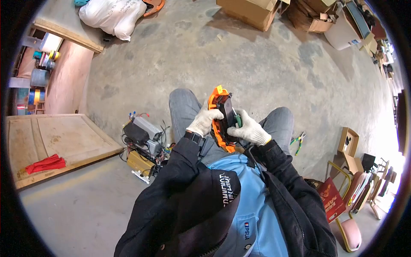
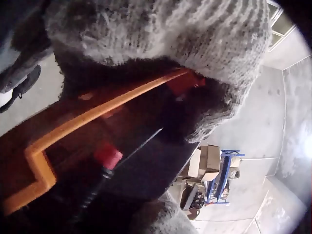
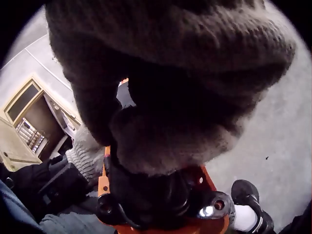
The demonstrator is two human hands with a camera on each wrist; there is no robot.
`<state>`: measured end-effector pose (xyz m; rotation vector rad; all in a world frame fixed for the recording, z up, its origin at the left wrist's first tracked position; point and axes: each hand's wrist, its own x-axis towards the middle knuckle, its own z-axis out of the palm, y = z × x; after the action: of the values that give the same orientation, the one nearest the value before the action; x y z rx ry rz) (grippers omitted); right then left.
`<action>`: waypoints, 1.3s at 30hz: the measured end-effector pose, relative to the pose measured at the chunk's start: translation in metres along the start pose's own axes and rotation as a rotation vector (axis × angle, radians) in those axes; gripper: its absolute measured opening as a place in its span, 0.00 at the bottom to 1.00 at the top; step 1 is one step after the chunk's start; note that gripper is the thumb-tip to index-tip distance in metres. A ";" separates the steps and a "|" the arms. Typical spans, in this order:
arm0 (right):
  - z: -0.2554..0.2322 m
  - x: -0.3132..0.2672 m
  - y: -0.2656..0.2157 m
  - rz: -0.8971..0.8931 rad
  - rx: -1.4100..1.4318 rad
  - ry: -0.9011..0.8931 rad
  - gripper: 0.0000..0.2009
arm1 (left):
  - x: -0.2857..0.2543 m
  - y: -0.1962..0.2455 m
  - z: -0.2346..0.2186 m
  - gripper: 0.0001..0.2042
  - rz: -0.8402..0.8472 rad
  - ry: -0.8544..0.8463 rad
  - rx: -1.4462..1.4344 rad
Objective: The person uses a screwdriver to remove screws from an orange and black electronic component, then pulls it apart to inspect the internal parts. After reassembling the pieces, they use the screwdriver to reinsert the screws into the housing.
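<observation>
Both hands wear white knitted gloves and meet over the lap. My left hand [image 1: 205, 121] grips the left side of an orange-and-black plastic housing [image 1: 225, 105], which stands tilted between the knees. In the right hand [image 1: 252, 129] is a screwdriver with a green handle [image 1: 238, 120], held close against the black part. The left wrist view shows the orange rim [image 2: 83, 114] under the left glove and a red connector [image 2: 108, 156] on a black cable. Seen from the right wrist, the right glove [image 3: 180, 112] covers most of the housing, leaving its orange end with screw holes in sight.
Left of the legs lies a pile of wired electronic units [image 1: 143, 135], beside a wooden panel [image 1: 64, 137] with a red cloth [image 1: 46, 163] on it. Green-handled pliers [image 1: 299, 141] lie right of the knee. Cardboard boxes [image 1: 248, 13] and a white bag [image 1: 112, 17] stand ahead.
</observation>
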<state>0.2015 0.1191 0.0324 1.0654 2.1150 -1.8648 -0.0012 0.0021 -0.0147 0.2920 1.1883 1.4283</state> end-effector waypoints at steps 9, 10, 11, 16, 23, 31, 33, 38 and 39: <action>-0.025 -0.022 -0.002 0.080 0.080 0.204 0.27 | -0.002 0.009 0.008 0.38 0.020 0.030 -0.036; -0.031 -0.029 -0.014 0.113 0.162 0.220 0.27 | 0.000 0.008 0.006 0.38 0.025 0.014 -0.023; -0.038 -0.032 -0.014 0.082 0.143 0.214 0.27 | 0.002 0.007 0.005 0.38 0.028 -0.004 -0.008; -0.054 -0.051 -0.035 -0.063 -0.054 0.186 0.26 | 0.002 0.011 0.007 0.40 0.035 0.045 0.031; -0.055 -0.062 -0.044 -0.038 0.236 0.118 0.21 | 0.000 0.015 0.013 0.42 0.047 0.042 0.114; -0.053 -0.062 -0.030 0.025 0.440 0.125 0.19 | -0.003 0.019 0.014 0.43 -0.005 0.006 0.125; -0.050 -0.063 -0.033 0.012 0.447 0.136 0.19 | -0.004 0.017 0.012 0.44 -0.007 0.003 0.107; -0.046 -0.063 -0.034 0.005 0.434 0.145 0.19 | -0.005 0.020 0.014 0.46 -0.014 -0.012 0.153; -0.046 -0.064 -0.036 0.008 0.438 0.147 0.20 | -0.005 0.021 0.015 0.47 -0.024 -0.016 0.147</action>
<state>0.2441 0.1348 0.1057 1.3251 1.8044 -2.3805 -0.0012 0.0095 0.0103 0.3897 1.2822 1.3179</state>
